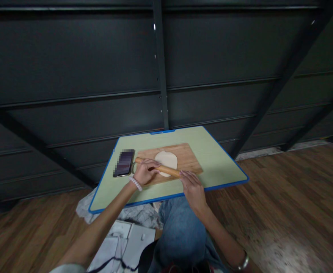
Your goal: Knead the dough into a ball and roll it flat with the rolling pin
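A wooden rolling pin (168, 170) lies slantwise across a flat, pale, roundish sheet of dough (166, 159). My left hand (145, 171), with a beaded bracelet at the wrist, is closed over the pin's left part, and its far end sticks out past the fingers. Over the pin's right end, my right hand (192, 185) is closed with the fingers bent down on it. Under the dough is a wooden cutting board (190, 161). Part of the dough's near side is hidden by the pin.
The board rests on a small pale green table (220, 163) with a blue rim. A phone (123, 163) lies left of the board, beside a partly hidden ring-shaped thing (133, 167). Behind stands a dark panelled wall (112, 57); wooden floor (283, 197) spreads to the right.
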Available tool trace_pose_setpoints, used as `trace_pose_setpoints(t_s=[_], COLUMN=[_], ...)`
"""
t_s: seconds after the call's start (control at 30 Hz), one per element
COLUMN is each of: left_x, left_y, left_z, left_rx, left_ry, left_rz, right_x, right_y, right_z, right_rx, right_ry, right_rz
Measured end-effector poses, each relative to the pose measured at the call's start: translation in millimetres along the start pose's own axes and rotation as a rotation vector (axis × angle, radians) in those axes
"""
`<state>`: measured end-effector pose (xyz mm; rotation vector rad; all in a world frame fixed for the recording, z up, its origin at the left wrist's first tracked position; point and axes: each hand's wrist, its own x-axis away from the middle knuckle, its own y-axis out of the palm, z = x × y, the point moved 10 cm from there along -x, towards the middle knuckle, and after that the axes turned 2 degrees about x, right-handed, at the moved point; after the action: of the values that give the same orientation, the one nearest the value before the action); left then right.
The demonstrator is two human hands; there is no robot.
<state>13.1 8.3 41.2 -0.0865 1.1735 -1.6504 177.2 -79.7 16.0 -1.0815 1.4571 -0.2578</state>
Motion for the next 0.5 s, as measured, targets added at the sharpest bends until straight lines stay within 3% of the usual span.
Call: trace_pose_setpoints(t_s=[0.23,0.5], left_x=[9,21], left_y=[6,11], left_z=[7,11], left_rx=[-0.203,-0.188], left_ry=[-0.007,-0.043], left_rz=[-0.048,-0.015], right_x=[-6,-31], right_y=[6,5], right_z=[6,14], right_rx=[-0.001,-0.109], right_ry=[0.092,-0.047], right_rz=[-0.091,-0.297])
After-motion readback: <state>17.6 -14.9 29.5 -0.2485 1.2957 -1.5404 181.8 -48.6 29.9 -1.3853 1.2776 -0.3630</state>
